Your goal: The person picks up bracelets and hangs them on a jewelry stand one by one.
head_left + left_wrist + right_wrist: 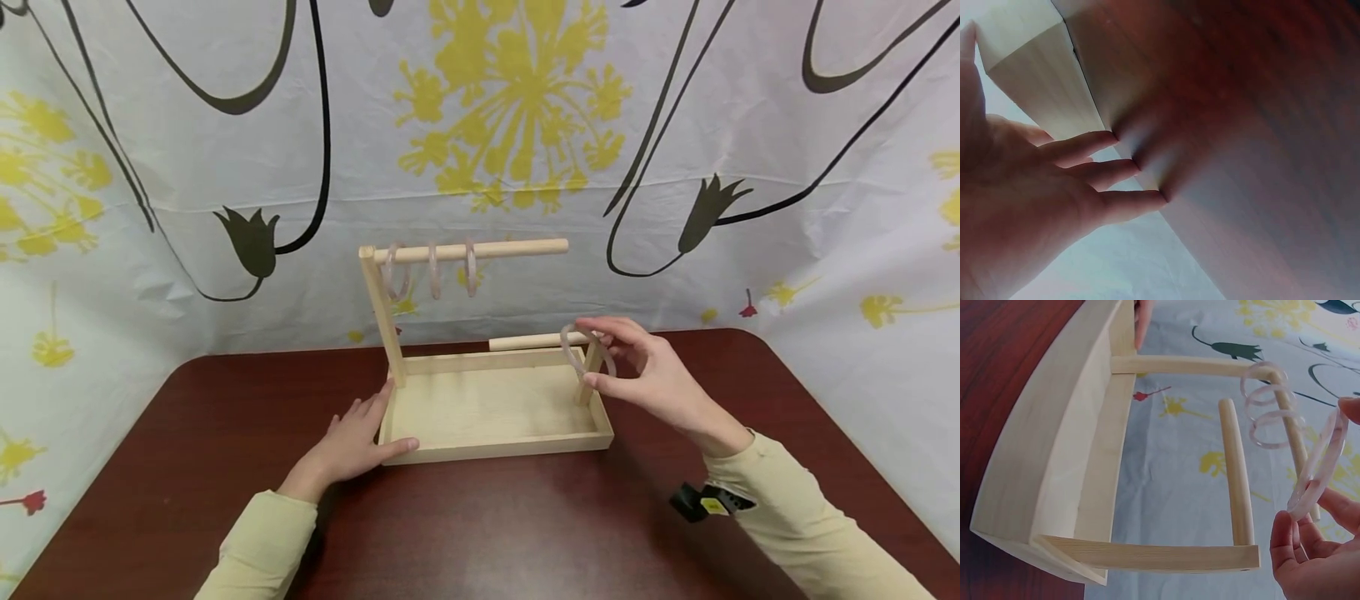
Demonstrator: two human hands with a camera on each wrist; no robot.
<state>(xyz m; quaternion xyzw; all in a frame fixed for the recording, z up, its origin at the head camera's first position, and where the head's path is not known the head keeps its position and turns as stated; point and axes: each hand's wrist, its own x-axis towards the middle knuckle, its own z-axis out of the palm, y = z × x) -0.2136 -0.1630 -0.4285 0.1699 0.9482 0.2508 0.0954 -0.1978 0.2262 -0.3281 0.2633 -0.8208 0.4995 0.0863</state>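
In the head view a wooden rack stands on the table, made of a shallow tray (480, 452) with a tall post (384, 321) on the left and a short post at the right. Three pale translucent bangles (471, 279) hang from the upper rod (525, 248), towards its post end. My right hand (660, 379) pinches another such bangle (1334, 450) between thumb and fingers, in front of the lower rod (525, 342) at the right. My left hand (347, 446) rests against the tray's left end, thumb on the front rim and fingers spread along the side.
The dark red-brown table (480, 533) carries the rack near its back edge. Behind it hangs a white cloth (315, 308) printed with yellow and dark flowers. The upper rod's right end is free, and the lower rod's free end points left.
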